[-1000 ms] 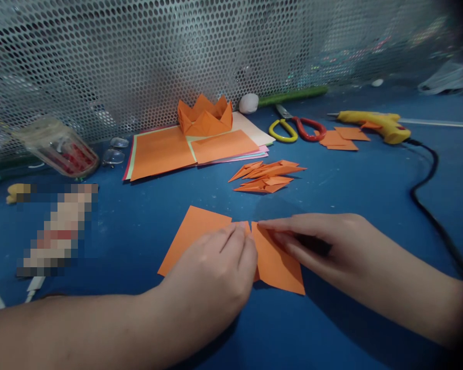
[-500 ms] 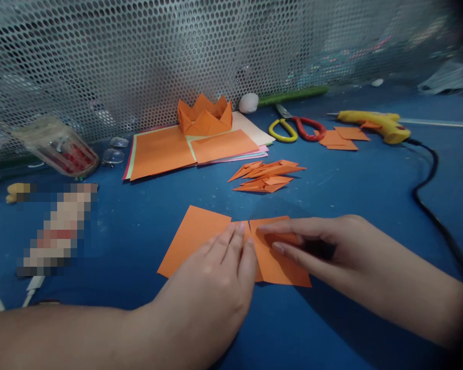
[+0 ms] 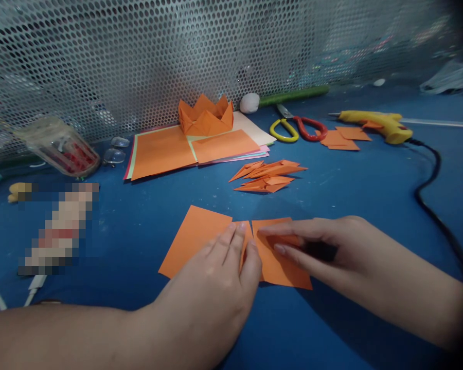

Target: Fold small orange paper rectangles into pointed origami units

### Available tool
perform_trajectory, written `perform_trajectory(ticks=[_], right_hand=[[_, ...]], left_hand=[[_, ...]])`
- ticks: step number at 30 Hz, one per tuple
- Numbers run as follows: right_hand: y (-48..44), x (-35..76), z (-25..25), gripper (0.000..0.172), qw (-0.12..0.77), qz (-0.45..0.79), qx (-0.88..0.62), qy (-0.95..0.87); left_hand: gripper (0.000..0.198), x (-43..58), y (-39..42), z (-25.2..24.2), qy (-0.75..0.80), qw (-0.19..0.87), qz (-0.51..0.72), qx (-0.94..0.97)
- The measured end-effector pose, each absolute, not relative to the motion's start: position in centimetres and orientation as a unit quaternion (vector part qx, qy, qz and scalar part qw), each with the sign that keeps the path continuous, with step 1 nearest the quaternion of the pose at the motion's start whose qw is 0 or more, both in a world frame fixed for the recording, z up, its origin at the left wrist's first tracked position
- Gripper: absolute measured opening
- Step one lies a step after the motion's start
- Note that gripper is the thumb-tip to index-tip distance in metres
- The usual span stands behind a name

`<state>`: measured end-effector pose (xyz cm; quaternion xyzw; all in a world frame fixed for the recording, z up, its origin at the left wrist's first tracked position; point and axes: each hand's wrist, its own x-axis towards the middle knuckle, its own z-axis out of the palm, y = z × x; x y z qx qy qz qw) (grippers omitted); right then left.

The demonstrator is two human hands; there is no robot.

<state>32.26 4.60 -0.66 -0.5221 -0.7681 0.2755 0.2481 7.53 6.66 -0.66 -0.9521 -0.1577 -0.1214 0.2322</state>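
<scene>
A slit runs down from the top edge between a narrow middle strip (image 3: 245, 229) of orange paper and the right-hand piece (image 3: 289, 272). My left hand (image 3: 216, 277) presses the strip to the table, fingers close together and thumb beside the slit. Under that hand's left side lies another orange paper (image 3: 193, 234); the hand hides where it meets the strip. With thumb and index finger, my right hand (image 3: 320, 244) holds the right-hand piece. Just behind are several folded pointed orange pieces (image 3: 270, 174).
Behind stand an orange paper crown (image 3: 206, 118) and a paper stack (image 3: 160, 154). Scissors (image 3: 310, 128), small orange squares (image 3: 343, 139) and a yellow glue gun (image 3: 386, 123) lie at back right. Left are glasses (image 3: 114, 155), a jar (image 3: 69, 151) and a blurred-out object (image 3: 57, 231) with a cable.
The slit between the middle strip and the right-hand piece has widened. My left thumb has shifted slightly right and down. The right-hand piece has moved a little to the right.
</scene>
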Motion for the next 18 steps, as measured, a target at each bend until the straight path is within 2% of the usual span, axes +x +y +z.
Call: perform_trajectory(ticks=[14,18], right_hand=[[4.46,32.13,-0.39,0.036,0.243,0.309,-0.526,-0.754],[4.39,32.33,-0.38,0.031,0.240,0.317,-0.531,-0.748]], left_hand=[[0.046,7.32,6.21,-0.78,-0.132,0.211,-0.055,-0.967],[0.042,7.27,5.92,-0.73,-0.135,0.221,-0.080,-0.963]])
